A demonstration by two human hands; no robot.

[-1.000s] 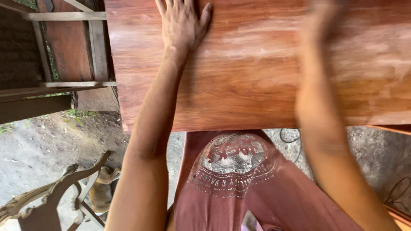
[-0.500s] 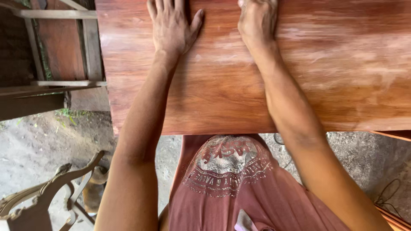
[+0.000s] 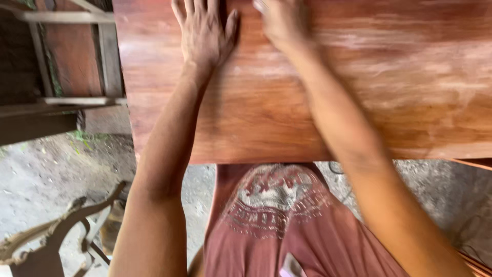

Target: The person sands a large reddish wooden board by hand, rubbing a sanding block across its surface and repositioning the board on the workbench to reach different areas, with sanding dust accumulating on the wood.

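A wide reddish-brown wooden board (image 3: 410,92) with pale dusty streaks lies across the upper half of the head view, its near edge just above my lap. My left hand (image 3: 205,33) rests flat on it at the upper left, palm down with the fingers spread, holding nothing. Just to its right, my right hand (image 3: 282,23) presses on the board with the fingers curled under. It is blurred by motion, and a small pale patch shows at its knuckles. I cannot tell whether anything is under it. Both fingertips run off the top of the frame.
A weathered wooden frame (image 3: 66,100) stands left of the board. A carved wooden furniture piece (image 3: 56,233) lies on the dirt ground (image 3: 46,169) at lower left. A dark cable (image 3: 335,166) shows under the board's near edge.
My right hand has slid from the board's right part leftward until it is next to the left hand. The left hand has stayed flat in place.
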